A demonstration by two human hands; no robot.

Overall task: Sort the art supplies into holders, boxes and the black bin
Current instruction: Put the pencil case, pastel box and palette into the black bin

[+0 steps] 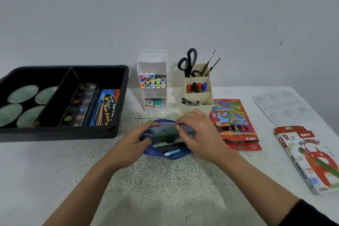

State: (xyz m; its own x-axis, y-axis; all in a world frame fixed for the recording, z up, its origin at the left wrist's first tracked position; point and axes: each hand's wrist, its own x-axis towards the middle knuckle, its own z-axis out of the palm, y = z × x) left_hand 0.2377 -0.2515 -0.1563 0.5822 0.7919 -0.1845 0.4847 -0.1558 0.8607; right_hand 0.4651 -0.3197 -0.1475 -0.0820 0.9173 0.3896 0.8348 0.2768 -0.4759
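Blue fabric pouch (165, 156) lies open on the speckled counter (165, 189), pens (172, 152) inside. My left hand (134, 141) holds its left edge and my right hand (200, 130) grips a blurred dark oblong thing (187, 128) above it. To the right, the red cardboard pencil box (236, 126) and the oil pastels box (311, 161) wait unsorted. Farther off, the white marker holder (154, 57), beige compartment holder (207, 108) and black plastic bin (64, 132) look stocked.

The speckled white tabletop (165, 180) carries a black bin (60, 134) at its left edge. A white marker holder (153, 97) and a beige holder (200, 104) stand at the far edge. A blue pencil pouch (165, 155) lies mid-table. Rightward lie a colour pencil box (233, 121), an oil pastels box (311, 161) and a clear palette (282, 106).
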